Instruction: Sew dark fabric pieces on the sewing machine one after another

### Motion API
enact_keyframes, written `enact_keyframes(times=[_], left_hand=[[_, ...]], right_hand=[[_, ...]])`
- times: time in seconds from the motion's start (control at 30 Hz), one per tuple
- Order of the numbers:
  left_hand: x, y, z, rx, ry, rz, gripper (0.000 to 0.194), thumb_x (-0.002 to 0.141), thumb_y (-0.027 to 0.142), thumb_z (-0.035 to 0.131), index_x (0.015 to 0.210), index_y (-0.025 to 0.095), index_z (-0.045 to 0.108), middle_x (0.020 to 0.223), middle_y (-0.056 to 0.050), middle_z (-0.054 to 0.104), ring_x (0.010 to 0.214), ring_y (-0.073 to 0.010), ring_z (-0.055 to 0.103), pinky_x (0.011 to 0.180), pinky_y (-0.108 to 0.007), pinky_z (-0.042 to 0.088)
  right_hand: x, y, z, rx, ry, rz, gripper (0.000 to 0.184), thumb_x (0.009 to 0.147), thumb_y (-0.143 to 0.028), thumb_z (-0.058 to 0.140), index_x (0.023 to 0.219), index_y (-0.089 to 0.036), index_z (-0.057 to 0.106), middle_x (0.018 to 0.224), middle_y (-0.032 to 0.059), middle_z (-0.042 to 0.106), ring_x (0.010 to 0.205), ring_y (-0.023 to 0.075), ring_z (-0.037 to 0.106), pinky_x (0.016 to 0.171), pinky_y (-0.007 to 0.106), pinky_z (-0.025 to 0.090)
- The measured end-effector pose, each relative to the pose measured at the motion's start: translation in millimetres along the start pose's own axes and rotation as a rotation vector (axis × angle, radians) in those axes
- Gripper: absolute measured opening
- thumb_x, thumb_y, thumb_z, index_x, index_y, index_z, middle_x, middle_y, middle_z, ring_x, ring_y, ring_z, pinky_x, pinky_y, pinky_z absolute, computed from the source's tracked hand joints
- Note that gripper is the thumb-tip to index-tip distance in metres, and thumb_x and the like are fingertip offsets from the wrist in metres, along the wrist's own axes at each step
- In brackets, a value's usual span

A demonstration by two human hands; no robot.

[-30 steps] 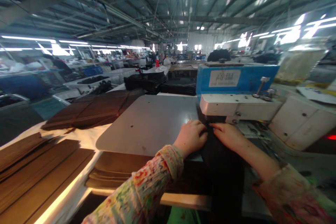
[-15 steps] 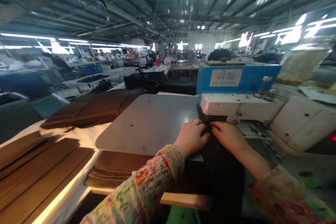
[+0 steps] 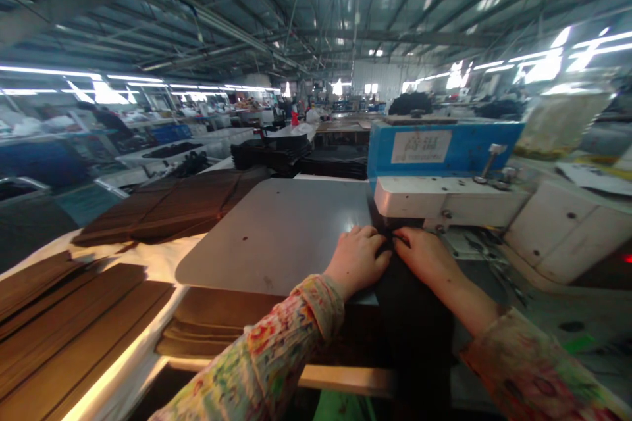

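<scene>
A long piece of black fabric [image 3: 415,322] hangs toward me from the working end of a blue and white sewing machine [image 3: 444,200]. My left hand [image 3: 358,260] rests at the right edge of a flat grey metal plate [image 3: 276,230], its fingers closed on the fabric's left side. My right hand [image 3: 427,256] pinches the same fabric just in front of the machine's white arm. The fingertips of both hands nearly meet. Where the fabric passes under the machine is hidden in shadow.
Brown fabric stacks lie at the left [image 3: 89,322], and a dark brown pile [image 3: 172,204] sits beyond them. More brown pieces [image 3: 212,322] lie under the plate. Black stacks [image 3: 296,154] stand behind it. A wooden edge [image 3: 348,378] runs near my lap.
The view has shifted very slightly. Both hands keep almost the same place on the black fabric, with hardly any visible movement.
</scene>
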State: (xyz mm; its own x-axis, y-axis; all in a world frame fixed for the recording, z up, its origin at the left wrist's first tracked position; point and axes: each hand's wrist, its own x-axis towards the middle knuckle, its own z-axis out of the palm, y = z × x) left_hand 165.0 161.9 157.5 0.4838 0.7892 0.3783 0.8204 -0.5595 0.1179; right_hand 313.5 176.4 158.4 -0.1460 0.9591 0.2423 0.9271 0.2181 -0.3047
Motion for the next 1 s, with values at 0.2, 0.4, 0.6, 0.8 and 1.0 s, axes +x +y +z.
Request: enact_keyframes(times=[0.2,0.4,0.6,0.8,1.0], left_hand=[[0.2,0.1,-0.6,-0.015,-0.003,0.011,0.026,0.084,0.037,0.042,0.098,0.023,0.059,0.099,-0.003,0.057,0.091,-0.02,0.048,0.075,-0.033,0.041],[-0.3,-0.7,-0.3,-0.032,-0.002,0.02,0.025,0.084,0.036,0.043,0.098,0.023,0.059,0.097,-0.002,0.057,0.089,-0.0193,0.049,0.075,-0.032,0.041],[-0.1,-1.7,0.9,-0.053,0.0,0.026,0.025,0.083,0.036,0.044,0.1,0.023,0.058,0.097,-0.002,0.056,0.09,-0.0188,0.048,0.078,-0.032,0.041],[0.3,-1.8,-0.4,-0.055,-0.013,0.018,0.025,0.085,0.034,0.042,0.101,0.023,0.058,0.098,-0.003,0.056,0.091,-0.0189,0.048,0.079,-0.032,0.041],[0.1,-0.9,-1.9,-0.059,-0.025,0.015,0.025,0.085,0.033,0.042,0.102,0.023,0.058,0.099,-0.003,0.056,0.092,-0.0188,0.048,0.08,-0.032,0.041]], right_hand=[[-1.1,0.1,1.0,-0.065,0.022,-0.037,0.027,0.082,-0.021,0.04,0.095,-0.014,0.062,0.095,0.0084,0.066,0.087,0.0197,0.06,0.075,0.028,0.043],[-1.0,2.1,3.7,-0.092,0.04,-0.059,0.026,0.083,-0.021,0.04,0.096,-0.015,0.061,0.095,0.0077,0.065,0.087,0.0184,0.06,0.076,0.027,0.042],[-0.8,2.0,4.3,-0.107,0.033,-0.064,0.026,0.083,-0.019,0.04,0.096,-0.014,0.061,0.097,0.009,0.065,0.086,0.0181,0.059,0.076,0.027,0.042],[-2.5,0.3,3.8,-0.105,0.045,-0.061,0.025,0.083,-0.019,0.039,0.095,-0.015,0.061,0.096,0.0085,0.064,0.087,0.0177,0.059,0.075,0.026,0.041],[-2.1,-0.6,3.2,-0.105,0.029,-0.053,0.024,0.084,-0.019,0.039,0.094,-0.016,0.061,0.094,0.0076,0.064,0.085,0.0164,0.059,0.074,0.025,0.041]])
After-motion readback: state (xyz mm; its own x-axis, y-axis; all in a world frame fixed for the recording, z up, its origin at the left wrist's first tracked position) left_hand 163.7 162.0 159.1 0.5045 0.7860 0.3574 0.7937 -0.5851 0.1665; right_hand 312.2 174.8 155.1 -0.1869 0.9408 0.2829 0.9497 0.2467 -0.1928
